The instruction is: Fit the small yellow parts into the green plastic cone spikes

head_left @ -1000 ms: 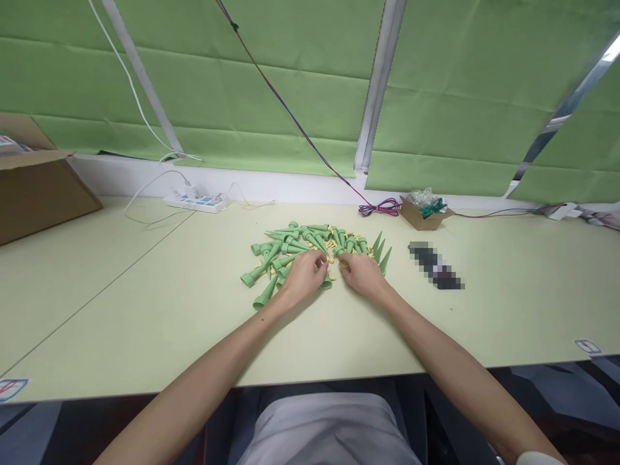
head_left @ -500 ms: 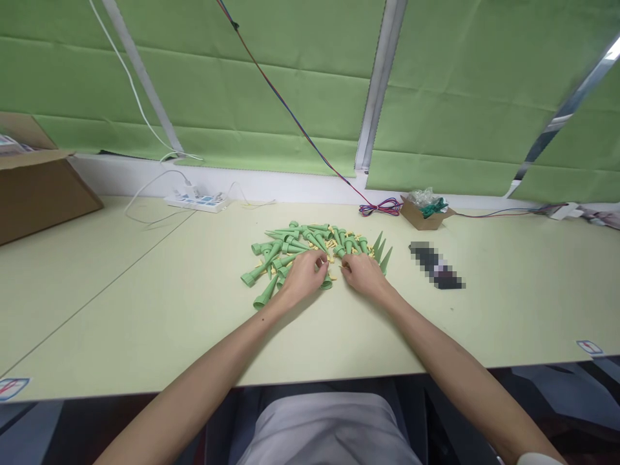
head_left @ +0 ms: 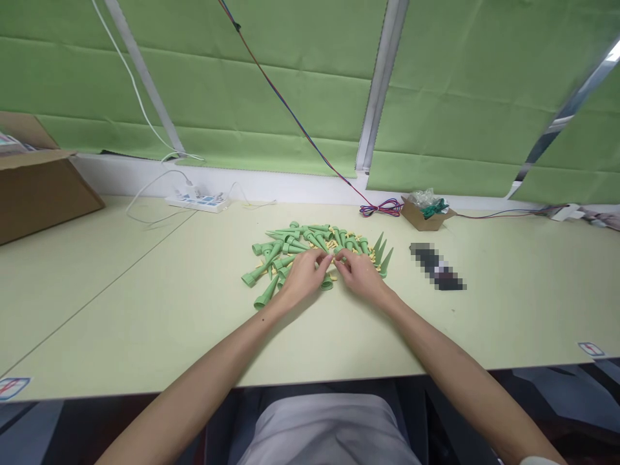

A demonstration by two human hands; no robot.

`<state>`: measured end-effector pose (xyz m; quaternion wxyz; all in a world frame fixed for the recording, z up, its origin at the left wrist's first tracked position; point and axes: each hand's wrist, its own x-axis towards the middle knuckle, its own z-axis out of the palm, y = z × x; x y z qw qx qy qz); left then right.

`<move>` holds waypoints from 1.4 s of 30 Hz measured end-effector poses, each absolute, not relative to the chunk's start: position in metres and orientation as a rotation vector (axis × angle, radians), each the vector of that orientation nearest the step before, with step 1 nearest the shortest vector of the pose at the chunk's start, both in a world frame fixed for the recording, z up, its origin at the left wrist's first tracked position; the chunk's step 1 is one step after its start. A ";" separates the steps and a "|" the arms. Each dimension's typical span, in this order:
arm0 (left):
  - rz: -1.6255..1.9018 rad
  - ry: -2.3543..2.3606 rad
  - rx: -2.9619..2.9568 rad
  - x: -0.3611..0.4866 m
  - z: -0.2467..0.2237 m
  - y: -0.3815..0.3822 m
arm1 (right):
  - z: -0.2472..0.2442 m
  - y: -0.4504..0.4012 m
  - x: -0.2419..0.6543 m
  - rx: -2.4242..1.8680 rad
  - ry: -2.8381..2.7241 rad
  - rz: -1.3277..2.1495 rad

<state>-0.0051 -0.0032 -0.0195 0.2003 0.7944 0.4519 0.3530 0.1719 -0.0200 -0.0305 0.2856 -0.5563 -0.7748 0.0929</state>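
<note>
My left hand point(head_left: 306, 271) and my right hand point(head_left: 361, 274) meet fingertip to fingertip over the near side of a pile. Each is closed in a pinch; whatever sits between the fingers is too small and covered to make out. Green plastic cone-shaped spikes point(head_left: 264, 274) with wide collars lie heaped around and behind my left hand. Small yellow plastic pieces point(head_left: 330, 245) are scattered among them. Just beyond my right hand, several green spikes point(head_left: 386, 259) stand with their points upward. Below my left fingers a green collar point(head_left: 327, 283) shows in part.
A blurred dark object point(head_left: 437, 266) lies right of the pile. Behind are a small cardboard box point(head_left: 423, 221) with plastic and green material, a coiled red-blue cable point(head_left: 382, 207) and a white power strip point(head_left: 198, 203). A large cardboard box point(head_left: 43, 194) stands far left on the table point(head_left: 159, 323).
My right hand has moved slightly left and away from me, so its fingertips now meet those of my left hand. My left hand stays nearly in place; the pile looks unchanged.
</note>
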 end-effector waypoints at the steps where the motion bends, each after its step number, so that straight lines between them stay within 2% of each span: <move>1: 0.992 1.259 2.220 -0.005 -0.019 -0.004 | -0.032 -0.020 0.172 -1.439 -2.052 0.266; 17: 1.021 1.168 2.163 -0.005 -0.022 0.000 | -0.031 -0.024 0.169 -1.254 -2.021 0.409; 29: 1.064 1.137 1.895 -0.004 -0.021 0.004 | -0.031 -0.023 0.168 -1.213 -1.947 0.448; 42: 1.064 1.267 2.136 -0.004 -0.024 -0.001 | -0.030 -0.024 0.165 -1.197 -1.863 0.416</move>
